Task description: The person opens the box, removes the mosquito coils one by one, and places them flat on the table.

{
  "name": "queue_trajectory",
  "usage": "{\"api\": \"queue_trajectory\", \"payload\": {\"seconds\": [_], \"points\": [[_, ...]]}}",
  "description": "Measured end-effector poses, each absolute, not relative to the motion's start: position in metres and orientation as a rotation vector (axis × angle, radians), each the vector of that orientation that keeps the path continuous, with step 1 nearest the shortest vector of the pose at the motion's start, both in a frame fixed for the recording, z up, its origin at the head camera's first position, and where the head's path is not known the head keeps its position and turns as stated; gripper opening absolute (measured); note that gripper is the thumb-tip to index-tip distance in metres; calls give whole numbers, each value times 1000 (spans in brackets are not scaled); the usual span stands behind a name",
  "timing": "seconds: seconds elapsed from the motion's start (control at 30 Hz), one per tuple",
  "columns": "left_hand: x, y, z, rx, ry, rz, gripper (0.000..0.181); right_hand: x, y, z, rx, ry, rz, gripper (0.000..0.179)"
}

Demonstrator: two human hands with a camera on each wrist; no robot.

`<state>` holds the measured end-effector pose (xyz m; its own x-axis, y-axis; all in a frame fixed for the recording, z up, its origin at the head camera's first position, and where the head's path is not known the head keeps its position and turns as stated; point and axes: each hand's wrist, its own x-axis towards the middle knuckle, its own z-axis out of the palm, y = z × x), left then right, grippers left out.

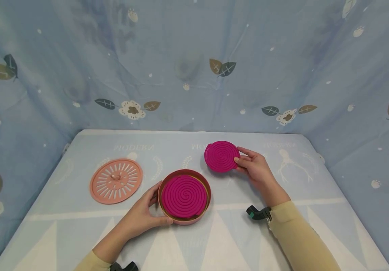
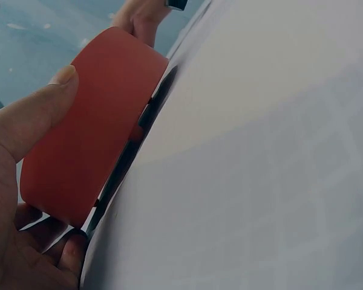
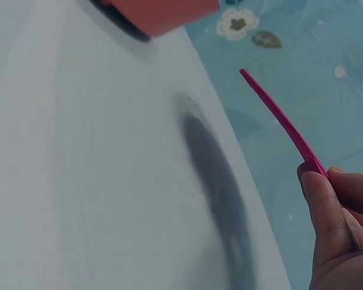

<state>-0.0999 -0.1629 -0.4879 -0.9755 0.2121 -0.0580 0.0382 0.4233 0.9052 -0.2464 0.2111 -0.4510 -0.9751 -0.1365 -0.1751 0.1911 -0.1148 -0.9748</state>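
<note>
A round, pinkish-red mosquito coil holder (image 1: 210,195) stands on the table with a magenta spiral mosquito coil (image 1: 185,196) lying flat inside. My left hand (image 1: 145,214) grips the holder from its left side, thumb at the front and fingers around the back; in the left wrist view the thumb lies along the outer wall (image 2: 103,121). To the right and farther back, my right hand (image 1: 257,169) pinches another magenta coil (image 1: 221,156) by its right edge. The right wrist view shows this held coil (image 3: 281,118) edge-on, raised above the table with its shadow below.
A pink slotted lid (image 1: 116,181) with a small ring in its middle lies on the table to the left of the holder. The patterned tabletop (image 1: 235,233) meets blue printed curtains (image 1: 187,75) at the back and sides.
</note>
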Motion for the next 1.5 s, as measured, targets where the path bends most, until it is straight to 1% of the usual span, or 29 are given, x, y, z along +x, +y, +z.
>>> {"api": "queue_trajectory", "payload": {"seconds": [0.33, 0.47, 0.77, 1.1, 1.5], "points": [[-92, -167, -493, 194, 2500, 1616, 118, -274, 216, -466, 183, 2007, -2093, 59], [-93, -167, -493, 205, 2501, 1613, 117, -284, 218, -469, 224, 2034, -2091, 58], [-96, -164, -490, 227, 2499, 1623, 117, -302, 222, -473, 263, 2075, -2030, 60], [-97, -163, -488, 222, 2505, 1600, 118, -313, 226, -477, 341, 2085, -1982, 58], [-100, -162, -488, 232, 2515, 1592, 117, -313, 231, -465, 311, 2142, -1884, 55]]}}
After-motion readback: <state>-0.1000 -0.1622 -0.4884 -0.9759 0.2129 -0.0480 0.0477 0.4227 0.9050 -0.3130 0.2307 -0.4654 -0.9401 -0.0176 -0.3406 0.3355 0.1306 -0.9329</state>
